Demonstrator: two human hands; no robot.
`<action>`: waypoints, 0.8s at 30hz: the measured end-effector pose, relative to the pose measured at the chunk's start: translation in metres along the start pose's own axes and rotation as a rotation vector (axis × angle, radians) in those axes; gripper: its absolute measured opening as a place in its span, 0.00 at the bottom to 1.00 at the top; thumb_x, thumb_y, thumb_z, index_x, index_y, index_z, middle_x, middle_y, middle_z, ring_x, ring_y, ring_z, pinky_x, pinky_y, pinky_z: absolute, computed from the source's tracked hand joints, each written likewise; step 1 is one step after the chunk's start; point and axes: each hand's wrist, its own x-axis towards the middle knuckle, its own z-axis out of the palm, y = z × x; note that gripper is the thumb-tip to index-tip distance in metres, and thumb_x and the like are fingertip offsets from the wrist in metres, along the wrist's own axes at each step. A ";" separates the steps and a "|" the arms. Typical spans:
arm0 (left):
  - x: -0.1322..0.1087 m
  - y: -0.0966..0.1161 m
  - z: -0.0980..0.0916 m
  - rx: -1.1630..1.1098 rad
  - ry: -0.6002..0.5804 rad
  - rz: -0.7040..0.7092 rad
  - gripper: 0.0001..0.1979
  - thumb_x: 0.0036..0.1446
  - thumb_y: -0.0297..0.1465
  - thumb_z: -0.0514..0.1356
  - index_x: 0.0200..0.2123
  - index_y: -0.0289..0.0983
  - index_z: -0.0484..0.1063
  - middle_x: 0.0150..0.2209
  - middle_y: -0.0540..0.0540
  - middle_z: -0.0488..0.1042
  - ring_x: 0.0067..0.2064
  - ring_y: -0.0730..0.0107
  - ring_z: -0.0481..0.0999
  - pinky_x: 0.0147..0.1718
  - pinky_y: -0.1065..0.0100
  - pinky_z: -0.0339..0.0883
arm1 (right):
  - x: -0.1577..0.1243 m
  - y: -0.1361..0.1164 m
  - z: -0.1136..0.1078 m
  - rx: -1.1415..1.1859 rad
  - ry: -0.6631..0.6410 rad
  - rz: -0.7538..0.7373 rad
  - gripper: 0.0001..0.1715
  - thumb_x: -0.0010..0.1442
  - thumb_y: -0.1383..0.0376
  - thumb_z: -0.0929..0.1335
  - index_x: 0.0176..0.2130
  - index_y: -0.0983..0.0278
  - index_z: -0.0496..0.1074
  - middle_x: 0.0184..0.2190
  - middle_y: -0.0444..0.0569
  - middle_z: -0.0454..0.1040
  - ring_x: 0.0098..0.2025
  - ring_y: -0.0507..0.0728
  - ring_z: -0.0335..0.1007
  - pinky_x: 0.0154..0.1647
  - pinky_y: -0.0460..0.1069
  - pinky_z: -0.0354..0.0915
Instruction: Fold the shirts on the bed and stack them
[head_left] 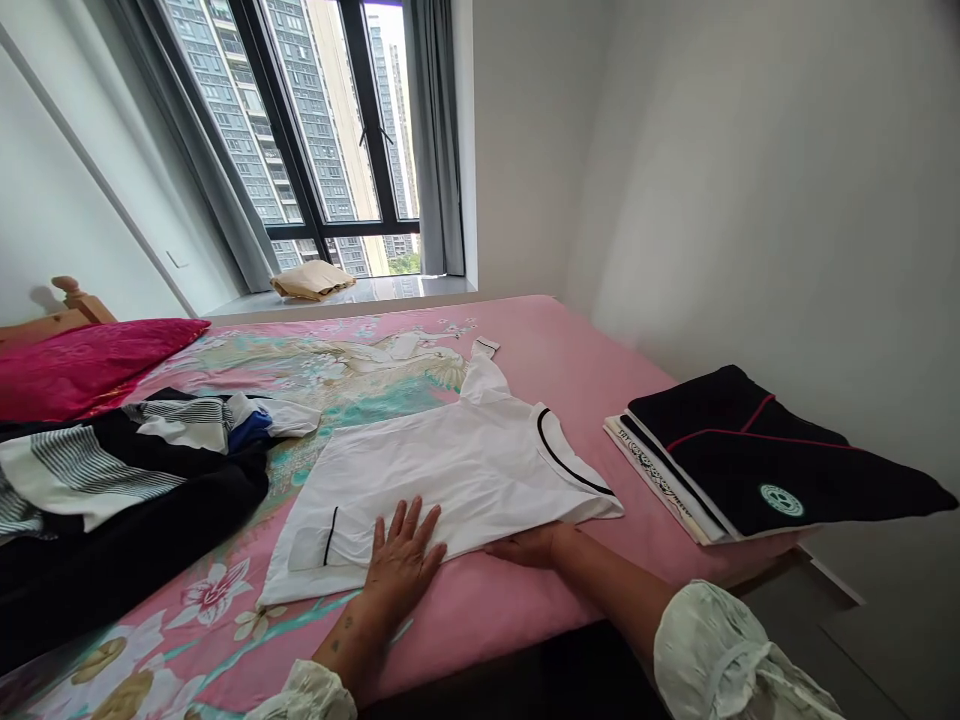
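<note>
Nearest: ruffled pale cuffs point(739, 650) at both forearms. Left hand point(405, 550) open, fingers spread, palm down on the white shirt point(442, 460); right hand point(529, 545) at the shirt's near edge, fingertips partly covered by fabric, so cannot tell whether it grips. Shirt lies spread on the bed's pink floral sheet point(450, 650), black-trimmed collar toward the right, one sleeve pointing to the window side. To its left, a loose heap of black, striped and white clothes point(135, 470) limits room on that side, a strip of sheet showing between. To its right, near the collar, a stack of folded garments topped by a black garment point(750, 450) with red piping and a round emblem; its corner juts past the bed edge. Farther: magenta pillow point(90, 365), wooden bedpost point(82, 300); then a folded beige cloth point(311, 280) on the windowsill point(409, 290), grey curtain point(439, 140), dark-framed window point(322, 120), high-rise buildings point(300, 90) outside.
</note>
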 end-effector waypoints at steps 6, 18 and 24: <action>-0.002 -0.001 0.011 0.023 -0.080 -0.072 0.27 0.60 0.45 0.46 0.62 0.51 0.50 0.67 0.47 0.45 0.67 0.52 0.41 0.59 0.39 0.32 | -0.023 0.005 -0.014 -0.002 -0.020 0.108 0.40 0.60 0.44 0.57 0.65 0.55 0.46 0.66 0.44 0.47 0.66 0.61 0.41 0.66 0.58 0.39; -0.001 0.001 0.007 0.035 -0.073 -0.063 0.28 0.60 0.45 0.45 0.63 0.49 0.50 0.66 0.47 0.46 0.67 0.52 0.41 0.59 0.39 0.33 | -0.086 0.025 -0.010 -0.254 0.172 0.210 0.35 0.62 0.51 0.58 0.61 0.68 0.56 0.60 0.57 0.59 0.61 0.63 0.51 0.63 0.58 0.44; 0.002 -0.001 0.003 -0.003 -0.077 -0.072 0.27 0.59 0.44 0.46 0.62 0.49 0.52 0.66 0.45 0.49 0.66 0.50 0.44 0.58 0.38 0.35 | -0.096 0.018 -0.001 -0.282 0.210 0.270 0.36 0.62 0.52 0.58 0.62 0.69 0.53 0.61 0.57 0.57 0.63 0.63 0.48 0.64 0.59 0.42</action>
